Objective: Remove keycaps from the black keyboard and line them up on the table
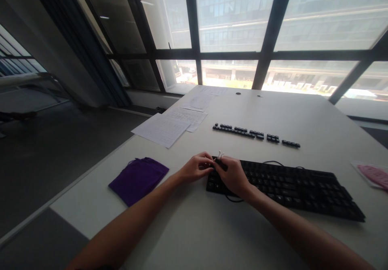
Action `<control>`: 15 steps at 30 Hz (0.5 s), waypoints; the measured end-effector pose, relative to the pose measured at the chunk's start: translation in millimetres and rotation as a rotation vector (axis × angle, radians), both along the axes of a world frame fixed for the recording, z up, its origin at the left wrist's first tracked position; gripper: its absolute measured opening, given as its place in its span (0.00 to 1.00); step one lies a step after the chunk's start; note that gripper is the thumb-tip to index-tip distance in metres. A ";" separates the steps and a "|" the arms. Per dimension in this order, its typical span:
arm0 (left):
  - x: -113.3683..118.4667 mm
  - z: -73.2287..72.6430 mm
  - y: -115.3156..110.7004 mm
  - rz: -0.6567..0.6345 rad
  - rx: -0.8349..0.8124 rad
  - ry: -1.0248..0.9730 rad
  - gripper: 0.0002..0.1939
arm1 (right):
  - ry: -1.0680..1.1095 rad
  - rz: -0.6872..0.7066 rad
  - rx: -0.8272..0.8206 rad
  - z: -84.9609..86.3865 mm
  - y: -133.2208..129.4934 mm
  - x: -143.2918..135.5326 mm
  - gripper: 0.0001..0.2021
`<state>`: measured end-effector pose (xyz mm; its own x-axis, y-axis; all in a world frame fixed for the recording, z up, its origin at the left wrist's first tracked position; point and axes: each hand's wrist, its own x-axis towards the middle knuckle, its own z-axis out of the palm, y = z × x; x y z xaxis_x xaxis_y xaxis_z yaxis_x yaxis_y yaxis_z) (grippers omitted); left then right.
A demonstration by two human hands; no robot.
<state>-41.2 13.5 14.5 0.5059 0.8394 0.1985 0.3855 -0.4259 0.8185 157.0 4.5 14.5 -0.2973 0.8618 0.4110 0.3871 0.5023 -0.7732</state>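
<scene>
A black keyboard [287, 187] lies at a slant on the white desk, many of its keys in place. Over its left end, my right hand [232, 175] is closed around a small dark keycap puller [220, 163], whose two thin wire prongs point up. My left hand [198, 167] meets it there, fingertips pinched together at the puller's end. Whatever sits between the left fingertips is too small and hidden to make out. Beyond the keyboard, loose black keycaps [242, 131] are laid out in rows.
A purple cloth pouch [138, 181] rests left of my left arm. Printed papers [165, 128] spread along the desk's left edge. At the far right is a pink item [374, 175] on something white. The keyboard's cable [273, 163] shows behind it. Windows stand past the desk.
</scene>
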 end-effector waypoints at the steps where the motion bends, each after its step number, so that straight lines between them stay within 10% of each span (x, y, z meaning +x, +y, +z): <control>1: -0.3 -1.1 0.4 0.003 -0.001 0.001 0.13 | 0.003 0.009 0.008 0.2 -0.9 -0.5 0.15; 15: 10.1 -6.0 -3.0 0.126 0.100 0.000 0.09 | 0.349 -0.011 -0.363 -7.4 13.6 5.0 0.13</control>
